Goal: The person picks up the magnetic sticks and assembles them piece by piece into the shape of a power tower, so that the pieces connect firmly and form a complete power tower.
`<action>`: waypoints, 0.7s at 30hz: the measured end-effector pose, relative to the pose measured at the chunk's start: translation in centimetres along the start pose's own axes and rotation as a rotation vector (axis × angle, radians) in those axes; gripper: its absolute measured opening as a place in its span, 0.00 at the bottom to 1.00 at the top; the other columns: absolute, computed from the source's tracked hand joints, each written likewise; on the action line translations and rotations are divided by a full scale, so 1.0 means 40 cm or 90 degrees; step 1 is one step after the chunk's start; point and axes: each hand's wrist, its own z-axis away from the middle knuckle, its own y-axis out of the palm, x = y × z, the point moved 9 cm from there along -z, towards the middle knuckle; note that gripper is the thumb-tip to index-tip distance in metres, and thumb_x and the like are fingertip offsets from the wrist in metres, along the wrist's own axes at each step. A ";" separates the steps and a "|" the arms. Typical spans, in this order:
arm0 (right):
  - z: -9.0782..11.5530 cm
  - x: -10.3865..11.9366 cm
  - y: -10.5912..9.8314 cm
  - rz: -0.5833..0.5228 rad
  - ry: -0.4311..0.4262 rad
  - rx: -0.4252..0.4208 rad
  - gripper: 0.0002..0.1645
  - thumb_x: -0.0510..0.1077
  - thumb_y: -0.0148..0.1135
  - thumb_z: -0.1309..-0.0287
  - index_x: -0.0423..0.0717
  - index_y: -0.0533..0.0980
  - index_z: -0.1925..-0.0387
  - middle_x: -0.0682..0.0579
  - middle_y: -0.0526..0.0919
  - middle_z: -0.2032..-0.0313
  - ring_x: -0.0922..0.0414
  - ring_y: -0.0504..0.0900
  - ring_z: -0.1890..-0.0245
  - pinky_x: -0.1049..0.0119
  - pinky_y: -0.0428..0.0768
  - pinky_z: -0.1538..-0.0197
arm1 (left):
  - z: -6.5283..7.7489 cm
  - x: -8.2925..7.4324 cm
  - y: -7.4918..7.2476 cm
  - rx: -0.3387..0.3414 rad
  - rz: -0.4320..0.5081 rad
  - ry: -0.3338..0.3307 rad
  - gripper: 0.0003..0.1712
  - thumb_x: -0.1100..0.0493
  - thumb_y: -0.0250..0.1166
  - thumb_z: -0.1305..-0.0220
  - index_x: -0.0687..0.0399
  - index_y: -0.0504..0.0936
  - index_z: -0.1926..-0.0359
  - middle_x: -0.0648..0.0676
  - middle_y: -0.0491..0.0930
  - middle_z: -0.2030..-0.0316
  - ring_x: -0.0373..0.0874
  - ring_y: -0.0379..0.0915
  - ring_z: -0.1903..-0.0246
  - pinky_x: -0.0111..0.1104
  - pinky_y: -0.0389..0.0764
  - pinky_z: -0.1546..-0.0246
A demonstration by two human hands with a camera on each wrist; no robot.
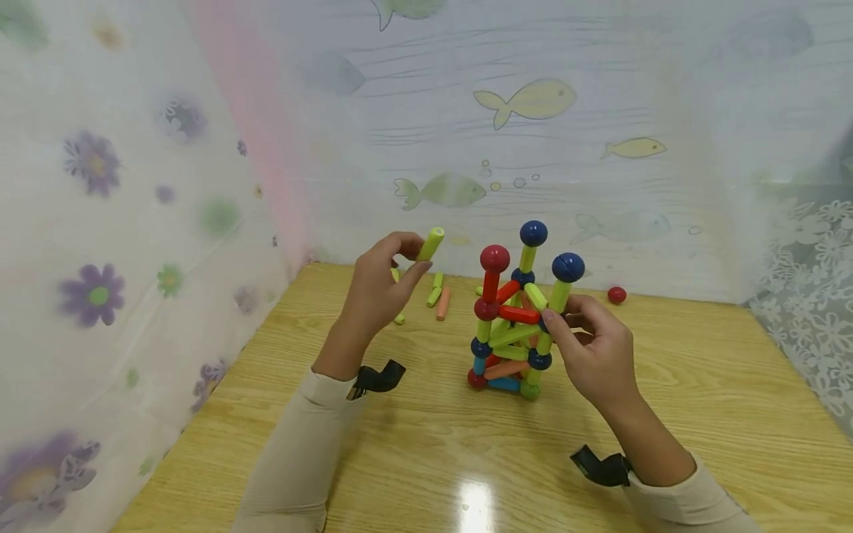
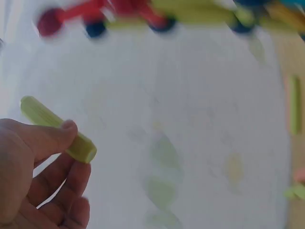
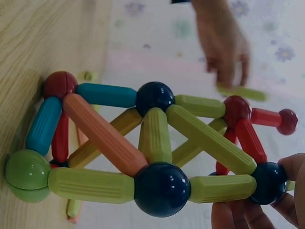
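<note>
In the head view my left hand (image 1: 373, 289) is raised left of the tower, pinching a yellow-green ribbed rod (image 1: 433, 244) between thumb and fingers. The left wrist view shows that rod (image 2: 47, 119) held by its lower part. A tower of colored rods and balls (image 1: 512, 354) stands on the table. Three upright rods top it, one with a red ball (image 1: 494, 258) and two with blue balls (image 1: 534, 233). My right hand (image 1: 600, 355) grips the tower at its upper right, with thumb and fingers around a blue ball (image 3: 268, 183) in the right wrist view.
Behind my left hand lie several loose yellow-green rods (image 1: 435, 295) and an orange rod (image 1: 443, 303) on the wooden table (image 1: 413, 444). A loose red ball (image 1: 617, 295) sits at the back right. Sheets printed with fish and flowers (image 1: 100, 300) enclose the table's back and sides.
</note>
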 end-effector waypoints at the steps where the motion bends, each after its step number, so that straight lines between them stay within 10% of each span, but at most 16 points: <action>1: 0.000 0.000 0.000 0.000 0.000 0.000 0.10 0.40 0.66 0.31 0.43 0.83 0.51 0.52 0.86 0.59 0.69 0.86 0.62 0.77 0.84 0.63 | 0.000 -0.051 -0.006 -0.009 0.013 0.042 0.16 0.58 0.72 0.32 0.56 0.82 0.46 0.51 0.85 0.55 0.44 0.81 0.54 0.42 0.81 0.55; 8: 0.000 -0.002 0.000 0.003 0.004 0.002 0.11 0.41 0.66 0.30 0.44 0.83 0.50 0.53 0.86 0.59 0.69 0.86 0.62 0.77 0.84 0.62 | 0.041 -0.293 0.029 -0.020 -0.013 0.232 0.16 0.59 0.76 0.38 0.58 0.87 0.51 0.52 0.88 0.56 0.41 0.86 0.56 0.31 0.85 0.51; 21: 0.001 0.000 -0.001 -0.002 -0.009 0.003 0.13 0.40 0.66 0.31 0.47 0.84 0.47 0.52 0.87 0.56 0.68 0.86 0.62 0.77 0.84 0.63 | 0.072 -0.347 0.138 -0.082 -0.299 0.272 0.15 0.51 0.72 0.33 0.51 0.91 0.49 0.49 0.91 0.57 0.44 0.83 0.58 0.32 0.83 0.55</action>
